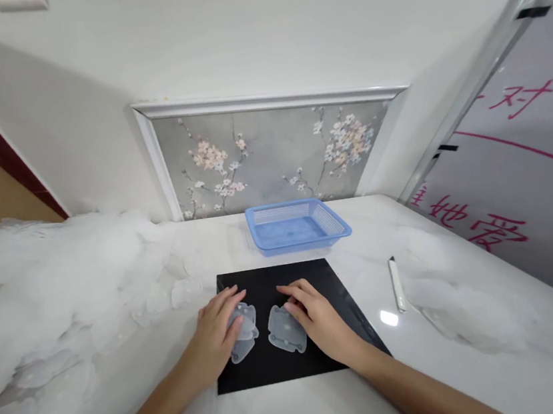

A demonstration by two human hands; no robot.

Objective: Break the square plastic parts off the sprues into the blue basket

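My left hand [220, 325] lies over flat, translucent plastic pieces [248, 331] on the left part of a black mat [273, 281]. Its fingers are stretched out and the thumb stands apart, partly covering the pieces. On the right part of the mat lies a similar clear plastic piece [286, 332] with notched edges and small round marks. My right hand [315, 316] is bent over the upper right edge of that piece. Its thumb tip touches or hovers just above the piece, with the index finger apart from it; the other fingers are partly hidden.
A blue plastic basket [294, 231] stands behind the mat. A large heap of translucent plastic pieces [64, 280] covers the table's left side. At the right lie a white-handled cutter or pen [397, 286] and a smaller clear pile [465, 311]. A whiteboard [517, 157] borders the right.
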